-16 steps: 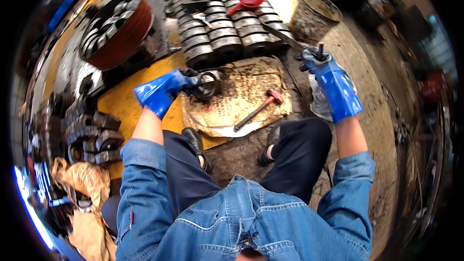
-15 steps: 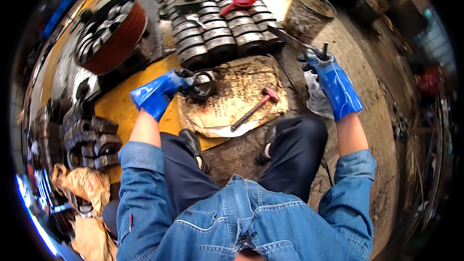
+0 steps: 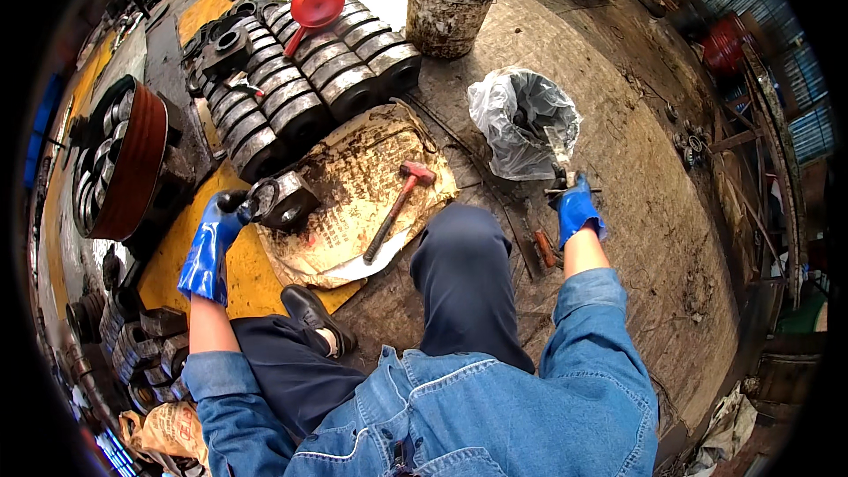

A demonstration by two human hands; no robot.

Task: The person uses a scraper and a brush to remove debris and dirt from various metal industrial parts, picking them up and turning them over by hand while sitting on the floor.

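My left hand (image 3: 215, 238), in a blue rubber glove, is closed on a dark metal bearing block (image 3: 290, 201) with a round bore. The block is over the left edge of a stained, flattened sack (image 3: 362, 155). Off to the right, my gloved right hand (image 3: 579, 210) grips a flat-bladed metal tool (image 3: 558, 148) near a thin crosspiece. Its blade reaches into an open container lined with a clear plastic bag (image 3: 503, 155); dark stuff shows inside, and the blade's tip is hidden there. A red-headed hammer (image 3: 389, 216) lies on the sack between my hands.
Rows of stacked metal blocks (image 3: 305, 79) lie beyond the sack, with a red handled dish (image 3: 316, 3) on top. A grimy bucket (image 3: 452, 9) stands behind. At left is a rusty drum (image 3: 132, 172) of metal rings. An orange-handled tool (image 3: 545, 249) lies by my right hand.
My view has swung to the right. My right hand has brought the raised blade down into the bag-lined container. My left hand still holds the bearing block at the sack's left side.
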